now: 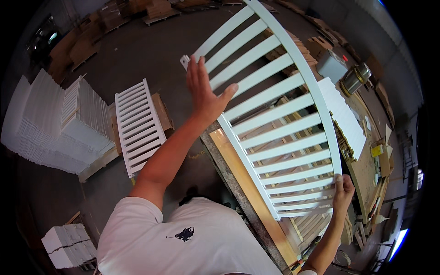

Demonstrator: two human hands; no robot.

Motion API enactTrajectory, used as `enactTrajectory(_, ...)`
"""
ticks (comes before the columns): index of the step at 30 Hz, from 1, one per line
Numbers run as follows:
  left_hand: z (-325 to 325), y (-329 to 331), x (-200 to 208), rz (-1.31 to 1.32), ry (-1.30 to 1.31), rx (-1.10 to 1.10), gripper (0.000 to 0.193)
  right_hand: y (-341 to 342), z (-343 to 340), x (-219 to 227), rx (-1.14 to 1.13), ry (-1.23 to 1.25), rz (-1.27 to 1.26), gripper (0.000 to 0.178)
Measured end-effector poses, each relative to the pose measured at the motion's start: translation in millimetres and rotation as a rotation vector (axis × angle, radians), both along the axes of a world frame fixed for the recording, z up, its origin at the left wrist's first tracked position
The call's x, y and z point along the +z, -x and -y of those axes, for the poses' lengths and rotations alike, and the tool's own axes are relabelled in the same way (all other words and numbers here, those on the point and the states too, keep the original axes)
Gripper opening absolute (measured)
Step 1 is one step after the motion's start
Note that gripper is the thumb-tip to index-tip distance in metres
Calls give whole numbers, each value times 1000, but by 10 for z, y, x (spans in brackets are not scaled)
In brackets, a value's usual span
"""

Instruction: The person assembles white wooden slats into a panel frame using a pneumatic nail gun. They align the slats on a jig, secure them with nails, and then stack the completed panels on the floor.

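A white slatted panel [322, 114], with two long rails joined by several crosswise slats, is held tilted above a wooden workbench [247, 183]. My left hand [204, 94] lies against the panel's left rail near its far end, fingers stretched up and thumb spread out over a slat. At the near right corner, my right hand [343, 192] is closed around the other rail, its thumb on top. Between the slats, wooden strips on the bench show through.
A similar panel [156, 112] lies to the left, beside tall stacks of white panels [41, 121]. Another white stack [71, 243] stands at the lower left. On the right are white boards [346, 119], a metal canister [355, 79], a white container [332, 65] and a cardboard box [387, 160].
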State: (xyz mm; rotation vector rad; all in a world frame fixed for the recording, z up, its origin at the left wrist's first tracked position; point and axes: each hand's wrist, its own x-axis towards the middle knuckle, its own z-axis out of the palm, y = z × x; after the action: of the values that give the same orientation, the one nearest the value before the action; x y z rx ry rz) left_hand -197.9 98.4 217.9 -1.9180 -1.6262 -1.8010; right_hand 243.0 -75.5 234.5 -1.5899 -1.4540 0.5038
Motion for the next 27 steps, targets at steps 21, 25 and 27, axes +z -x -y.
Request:
enactTrajectory(21,2308,3279,-3078,785,690,702,25,5031,-893,-3208,553,732,-280,24)
enactTrajectory(25,2217,3620,-3341,946,675,736,27,5412,-1103,-3556,530,659,-108,32)
enactTrajectory(27,2163,3812,-3442,800,623,739,29,5576,-1114,-3564,524,650,-54,32)
